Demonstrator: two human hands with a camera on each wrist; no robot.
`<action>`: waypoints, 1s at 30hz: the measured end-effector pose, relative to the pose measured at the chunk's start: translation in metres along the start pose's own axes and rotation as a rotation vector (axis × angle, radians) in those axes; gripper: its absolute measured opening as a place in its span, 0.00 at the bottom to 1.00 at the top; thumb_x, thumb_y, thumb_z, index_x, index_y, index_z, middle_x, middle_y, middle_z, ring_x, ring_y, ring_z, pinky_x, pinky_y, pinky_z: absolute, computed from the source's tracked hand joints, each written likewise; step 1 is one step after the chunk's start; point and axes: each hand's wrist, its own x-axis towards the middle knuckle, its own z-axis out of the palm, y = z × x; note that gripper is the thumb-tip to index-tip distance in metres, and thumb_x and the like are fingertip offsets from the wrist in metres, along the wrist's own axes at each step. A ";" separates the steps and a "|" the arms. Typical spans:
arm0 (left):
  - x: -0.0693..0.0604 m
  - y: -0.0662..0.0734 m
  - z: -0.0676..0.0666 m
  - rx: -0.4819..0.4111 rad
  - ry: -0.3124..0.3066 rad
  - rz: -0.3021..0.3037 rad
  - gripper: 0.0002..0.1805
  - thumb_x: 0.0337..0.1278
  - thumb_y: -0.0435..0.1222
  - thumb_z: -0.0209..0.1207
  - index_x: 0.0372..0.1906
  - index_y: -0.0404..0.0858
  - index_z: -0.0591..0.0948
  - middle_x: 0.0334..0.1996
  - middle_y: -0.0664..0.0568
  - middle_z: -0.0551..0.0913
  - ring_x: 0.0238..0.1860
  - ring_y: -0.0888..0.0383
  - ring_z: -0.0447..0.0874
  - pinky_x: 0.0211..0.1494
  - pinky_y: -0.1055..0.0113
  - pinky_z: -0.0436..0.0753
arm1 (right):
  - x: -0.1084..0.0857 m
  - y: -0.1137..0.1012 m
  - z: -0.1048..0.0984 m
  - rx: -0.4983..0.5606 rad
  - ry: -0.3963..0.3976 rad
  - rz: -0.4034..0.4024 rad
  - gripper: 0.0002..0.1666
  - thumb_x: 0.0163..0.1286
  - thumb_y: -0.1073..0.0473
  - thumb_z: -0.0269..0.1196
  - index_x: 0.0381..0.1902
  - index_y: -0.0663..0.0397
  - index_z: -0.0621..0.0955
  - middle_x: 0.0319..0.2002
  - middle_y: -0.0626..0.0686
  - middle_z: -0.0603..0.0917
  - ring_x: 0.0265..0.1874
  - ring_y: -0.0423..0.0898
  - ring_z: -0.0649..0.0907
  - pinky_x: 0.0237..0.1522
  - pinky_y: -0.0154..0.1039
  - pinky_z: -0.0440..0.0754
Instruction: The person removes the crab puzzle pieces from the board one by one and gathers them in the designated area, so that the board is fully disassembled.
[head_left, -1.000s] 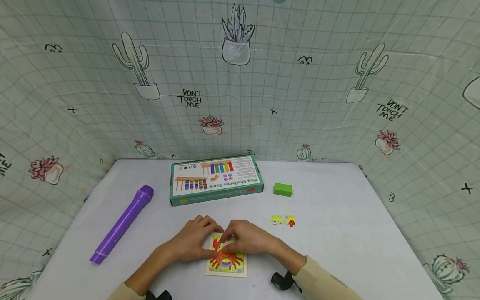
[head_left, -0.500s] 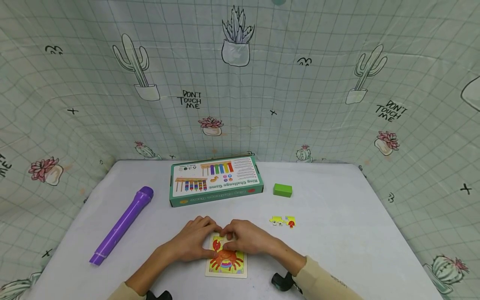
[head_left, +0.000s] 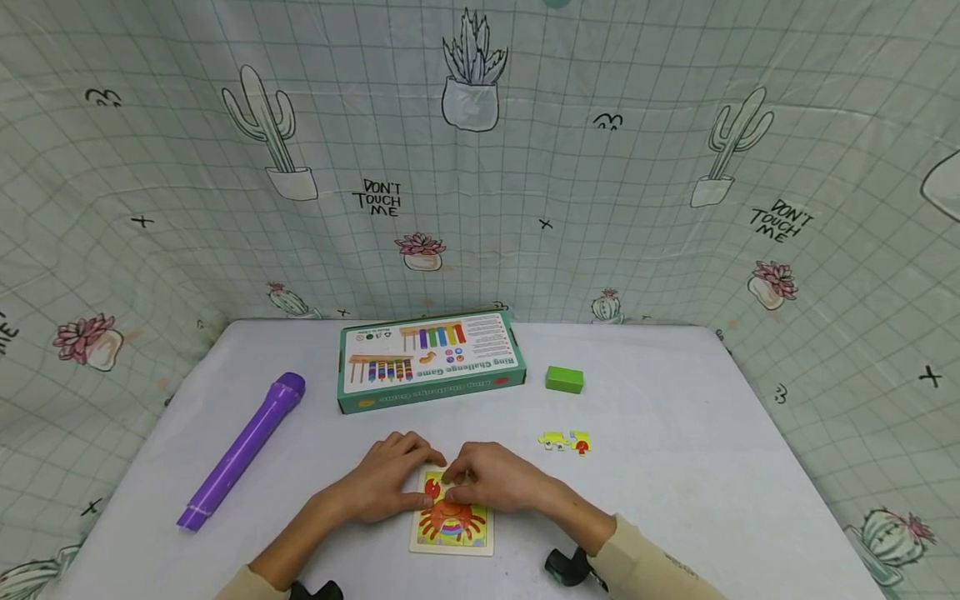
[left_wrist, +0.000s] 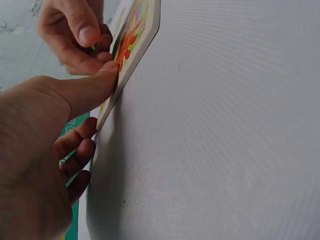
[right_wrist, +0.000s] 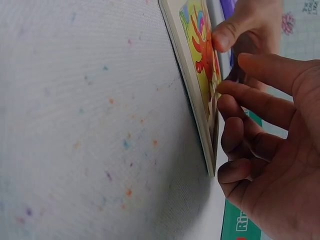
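A small square crab puzzle point(head_left: 452, 533) in a pale frame lies on the table. My left hand point(head_left: 382, 482) grips its upper left corner, with the thumb pressed on the picture and the fingers at the far edge, as the left wrist view also shows. My right hand point(head_left: 491, 477) is bent over the upper part of the puzzle. In the right wrist view its index fingertip point(right_wrist: 225, 88) touches the puzzle face and the thumb stands a little apart from it. Whether a piece is pinched there is hidden. Two loose yellow puzzle pieces point(head_left: 553, 440) lie to the right.
A green and white game box point(head_left: 433, 362) lies at the back, with a green block point(head_left: 564, 379) to its right. A purple tube point(head_left: 242, 454) lies slantwise on the left. A patterned curtain point(head_left: 480, 183) hangs behind the white table point(head_left: 675, 467).
My right hand has shifted very slightly at the top of the puzzle, its fingertips working over the same spot. My left hand and the other things stay in place.
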 end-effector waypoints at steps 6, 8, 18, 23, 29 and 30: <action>0.001 0.002 -0.002 -0.010 -0.009 -0.023 0.26 0.55 0.53 0.69 0.57 0.50 0.81 0.49 0.60 0.74 0.55 0.55 0.68 0.59 0.48 0.67 | -0.001 -0.001 0.001 0.016 -0.014 0.006 0.12 0.68 0.50 0.68 0.43 0.48 0.90 0.36 0.37 0.82 0.34 0.32 0.77 0.43 0.30 0.76; 0.002 0.002 -0.003 -0.013 -0.012 -0.031 0.26 0.55 0.53 0.70 0.57 0.50 0.81 0.48 0.60 0.74 0.55 0.55 0.68 0.59 0.48 0.67 | -0.001 -0.001 0.001 0.015 -0.015 0.004 0.13 0.68 0.50 0.68 0.45 0.49 0.90 0.36 0.38 0.82 0.34 0.32 0.77 0.42 0.30 0.76; 0.003 0.003 -0.002 -0.022 -0.004 -0.042 0.26 0.53 0.51 0.72 0.56 0.49 0.81 0.48 0.59 0.74 0.54 0.55 0.68 0.58 0.48 0.67 | 0.001 -0.002 0.003 0.024 -0.004 0.008 0.11 0.67 0.53 0.68 0.43 0.50 0.89 0.33 0.38 0.80 0.32 0.33 0.76 0.40 0.29 0.75; 0.003 0.004 -0.002 -0.017 0.002 -0.046 0.25 0.53 0.51 0.72 0.55 0.48 0.82 0.48 0.58 0.74 0.54 0.55 0.69 0.57 0.49 0.67 | 0.002 -0.001 0.004 0.034 -0.003 0.019 0.08 0.67 0.54 0.68 0.41 0.49 0.88 0.30 0.38 0.78 0.30 0.33 0.76 0.36 0.29 0.75; 0.003 0.005 -0.002 -0.017 0.005 -0.046 0.25 0.52 0.50 0.72 0.55 0.48 0.82 0.48 0.58 0.74 0.54 0.55 0.69 0.58 0.49 0.67 | 0.003 0.000 0.005 0.037 0.005 0.028 0.04 0.67 0.56 0.68 0.39 0.47 0.87 0.29 0.38 0.77 0.30 0.33 0.75 0.36 0.29 0.74; 0.003 0.005 -0.002 -0.017 0.005 -0.046 0.25 0.52 0.50 0.72 0.55 0.48 0.82 0.48 0.58 0.74 0.54 0.55 0.69 0.58 0.49 0.67 | 0.003 0.000 0.005 0.036 0.007 0.028 0.04 0.67 0.56 0.68 0.38 0.47 0.87 0.29 0.38 0.77 0.30 0.33 0.75 0.36 0.29 0.74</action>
